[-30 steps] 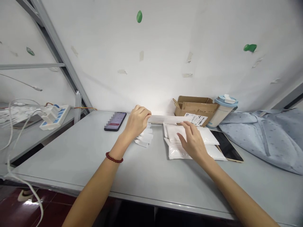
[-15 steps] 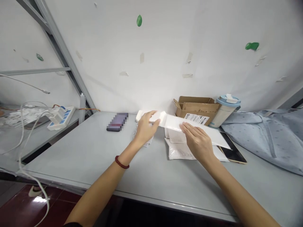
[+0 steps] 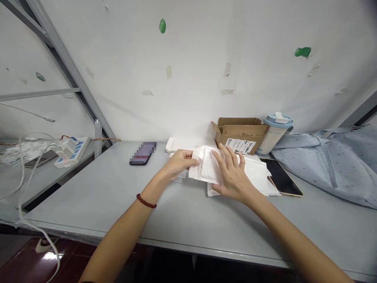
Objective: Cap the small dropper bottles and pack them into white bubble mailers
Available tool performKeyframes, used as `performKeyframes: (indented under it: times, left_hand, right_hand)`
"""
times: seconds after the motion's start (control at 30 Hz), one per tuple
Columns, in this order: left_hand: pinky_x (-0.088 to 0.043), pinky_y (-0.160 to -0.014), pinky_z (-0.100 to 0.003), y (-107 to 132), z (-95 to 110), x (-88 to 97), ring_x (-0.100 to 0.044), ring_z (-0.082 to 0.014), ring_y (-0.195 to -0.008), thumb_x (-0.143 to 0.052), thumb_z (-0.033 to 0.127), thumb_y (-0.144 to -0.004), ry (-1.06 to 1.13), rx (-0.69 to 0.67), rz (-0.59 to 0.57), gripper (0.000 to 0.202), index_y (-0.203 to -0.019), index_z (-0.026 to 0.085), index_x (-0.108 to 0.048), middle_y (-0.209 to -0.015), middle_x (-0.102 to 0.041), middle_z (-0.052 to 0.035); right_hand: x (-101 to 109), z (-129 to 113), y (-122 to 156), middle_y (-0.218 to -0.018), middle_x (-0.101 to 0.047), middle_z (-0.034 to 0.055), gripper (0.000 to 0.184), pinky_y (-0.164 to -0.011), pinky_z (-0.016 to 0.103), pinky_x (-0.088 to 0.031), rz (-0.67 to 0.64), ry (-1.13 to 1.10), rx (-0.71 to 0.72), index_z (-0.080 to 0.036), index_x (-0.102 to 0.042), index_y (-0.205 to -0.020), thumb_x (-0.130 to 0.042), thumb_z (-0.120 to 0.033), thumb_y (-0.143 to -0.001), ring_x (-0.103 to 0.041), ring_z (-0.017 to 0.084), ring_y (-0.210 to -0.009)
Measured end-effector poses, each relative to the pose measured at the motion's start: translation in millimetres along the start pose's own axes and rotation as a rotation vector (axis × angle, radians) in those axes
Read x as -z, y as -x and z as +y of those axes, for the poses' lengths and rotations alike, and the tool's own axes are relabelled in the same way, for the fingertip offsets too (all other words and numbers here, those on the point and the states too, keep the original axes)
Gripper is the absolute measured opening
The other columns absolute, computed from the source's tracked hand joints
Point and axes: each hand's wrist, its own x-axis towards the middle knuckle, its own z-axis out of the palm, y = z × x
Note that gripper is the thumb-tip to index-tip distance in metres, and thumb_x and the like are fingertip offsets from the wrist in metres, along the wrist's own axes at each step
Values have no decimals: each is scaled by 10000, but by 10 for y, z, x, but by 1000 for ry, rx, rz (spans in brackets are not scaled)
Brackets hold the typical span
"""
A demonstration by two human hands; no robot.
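Fingertips of the left hand (image 3: 180, 162) closed in a pinch on the near-left edge of a white padded pouch (image 3: 206, 169), thumb on top, the other fingers tucked beneath. Fingers of the right hand (image 3: 232, 177) spread apart and laid flat across the right half of the same pouch, clamping nothing, only pressing down. Pouch itself lifted a little at the left end and resting at the right on a stack of similar white pouches (image 3: 259, 176), mid-table, just in front of a cardboard box (image 3: 240, 131).

For a clean job of it, judging from this grip: keep the pinch right at the edge seam, not on the padded middle. Hold the flat palm light, enough to steady the pouch without dragging the stack below out of line. Slide rather than lift, so the pouches underneath stay square. Mind the small white packets (image 3: 178, 179) just under the left wrist side; easy to sweep aside with the forearm.

Further out: a red bead bracelet (image 3: 146, 201) on the left wrist. A long white tray (image 3: 179, 144) behind the hands, against the wall. A phone (image 3: 143, 153) to the left, well apart. A dark tablet (image 3: 282, 179) touching the stack's right side, a blue-lidded cup (image 3: 274, 133) beside the box, a blue cloth (image 3: 332, 165) at far right, all on the grey table (image 3: 176, 220).
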Motion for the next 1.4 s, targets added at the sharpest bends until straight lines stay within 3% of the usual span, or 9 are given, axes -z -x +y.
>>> performKeyframes:
  times: [0.17, 0.33, 0.4, 0.53, 0.7, 0.87, 1.03, 1.23, 1.4]
  left_hand:
    - [-450, -591, -243, 26, 8, -48, -608, -152, -696, -704, 267, -677, -115, -38, -83, 214, -840, 130, -681, -766, -664, -39]
    - [-342, -464, -208, 25, 2, 2, -486, -96, -519, -626, 358, -743, -283, -80, -38, 226, -734, 134, -649, -591, -550, 12]
    - [-330, -461, -209, 26, 5, 117, -491, -101, -518, -594, 368, -755, -400, -109, 52, 246, -665, 140, -619, -572, -544, 10]
    - [-373, -524, -235, 38, -27, 476, -555, -137, -577, -564, 285, -724, -681, -93, 343, 178, -628, 143, -609, -614, -597, -12]
    - [-427, -669, -267, 102, -55, 790, -591, -179, -740, -610, 310, -680, -720, -24, 224, 199, -772, 147, -679, -757, -660, -35]
    - [-422, -676, -261, 188, 15, 839, -581, -186, -795, -675, 345, -637, -737, 70, 73, 242, -810, 177, -682, -834, -654, -28]
    - [-426, -669, -258, 163, -13, 869, -591, -185, -773, -674, 262, -601, -740, 165, -10, 195, -775, 177, -656, -758, -654, -17]
    - [-435, -659, -267, 146, -29, 847, -598, -180, -727, -687, 269, -594, -680, 200, -13, 163, -724, 174, -660, -699, -653, -14]
    - [-439, -655, -268, 230, 46, 863, -549, -145, -705, -704, 302, -633, -478, 69, 23, 176, -759, 179, -688, -759, -644, -28]
  right_hand:
    - [-17, -6, 5, -1335, -353, 213, 905, -1025, 606, -156, -23, -100, 7, -172, -196, -1408, -605, -409, -637, -316, 375, -1264]
    - [-66, 6, 0, -1255, -369, 202, 832, -986, 565, -239, 93, -80, 31, -166, -250, -1368, -616, -363, -648, -364, 369, -1181]
    - [-88, 26, -5, -1242, -384, 196, 744, -958, 532, -287, 143, -67, 30, -173, -296, -1340, -606, -318, -679, -389, 355, -1145]
    - [-135, 102, -14, -1188, -453, 176, 578, -910, 478, -351, 198, -100, -5, -181, -381, -1272, -577, -257, -733, -439, 323, -1096]
    - [-180, 171, -14, -1121, -540, 133, 432, -868, 432, -393, 138, -189, -24, -206, -457, -1209, -556, -268, -793, -492, 287, -1068]
    - [-172, 156, -11, -1128, -556, 129, 413, -853, 417, -407, 119, -188, -34, -196, -479, -1198, -576, -271, -803, -500, 282, -1083]
    - [-144, 148, -14, -1135, -555, 132, 424, -842, 417, -413, 106, -178, -42, -195, -474, -1203, -583, -271, -801, -501, 285, -1083]
    - [-131, 124, -18, -1143, -554, 130, 407, -842, 419, -407, 78, -190, -48, -206, -472, -1202, -563, -286, -813, -500, 288, -1079]
    - [-126, 114, -16, -1149, -549, 134, 394, -847, 422, -400, 56, -198, -44, -212, -470, -1203, -539, -280, -821, -493, 292, -1089]
